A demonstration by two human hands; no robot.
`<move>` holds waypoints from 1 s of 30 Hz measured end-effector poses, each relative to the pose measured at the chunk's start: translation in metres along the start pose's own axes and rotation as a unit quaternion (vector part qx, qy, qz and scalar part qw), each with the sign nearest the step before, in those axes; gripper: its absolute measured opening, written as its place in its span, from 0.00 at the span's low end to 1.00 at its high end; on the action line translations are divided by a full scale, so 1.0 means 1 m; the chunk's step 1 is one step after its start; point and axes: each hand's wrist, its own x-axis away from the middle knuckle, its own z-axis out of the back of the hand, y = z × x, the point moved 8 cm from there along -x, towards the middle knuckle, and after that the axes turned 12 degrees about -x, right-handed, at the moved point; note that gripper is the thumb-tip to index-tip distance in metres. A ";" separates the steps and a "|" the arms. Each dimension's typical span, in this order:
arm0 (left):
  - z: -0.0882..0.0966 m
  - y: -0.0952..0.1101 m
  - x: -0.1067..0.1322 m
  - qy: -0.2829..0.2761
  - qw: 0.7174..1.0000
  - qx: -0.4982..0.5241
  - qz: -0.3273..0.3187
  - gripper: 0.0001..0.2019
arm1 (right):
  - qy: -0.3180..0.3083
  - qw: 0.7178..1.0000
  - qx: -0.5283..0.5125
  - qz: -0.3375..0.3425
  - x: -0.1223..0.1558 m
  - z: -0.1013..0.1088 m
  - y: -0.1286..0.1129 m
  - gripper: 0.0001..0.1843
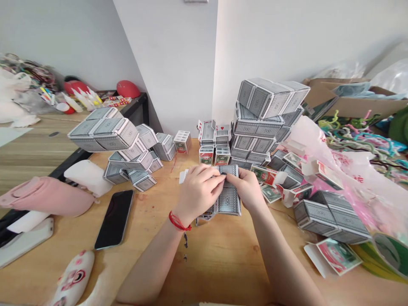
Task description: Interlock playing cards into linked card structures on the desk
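The deck of cards lay mid-tabletop, pinched between my 2 hands: left hand curled over its left edge, right hand gripping its right. Boxed packs were stacked behind, with a phone to the left.

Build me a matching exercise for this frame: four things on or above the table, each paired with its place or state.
1 phone
2 red string
3 stack of decks
4 card deck

A gripped by left hand and right hand
B around the left wrist
C lying flat, screen dark
D piled high beyond the hands

Pairs: 1-C, 2-B, 3-D, 4-A
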 end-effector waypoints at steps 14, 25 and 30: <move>-0.002 0.011 0.002 0.008 0.997 -0.058 -0.043 0.08 | 0.006 1.000 0.004 -0.005 -0.003 0.001 0.008 0.10; -0.005 0.020 0.004 0.064 0.990 -0.113 -0.059 0.08 | 0.014 0.999 0.004 -0.037 -0.005 0.001 0.017 0.08; -0.005 0.020 0.003 0.063 0.989 -0.123 -0.057 0.09 | 0.005 0.999 0.003 -0.041 -0.006 0.000 0.021 0.07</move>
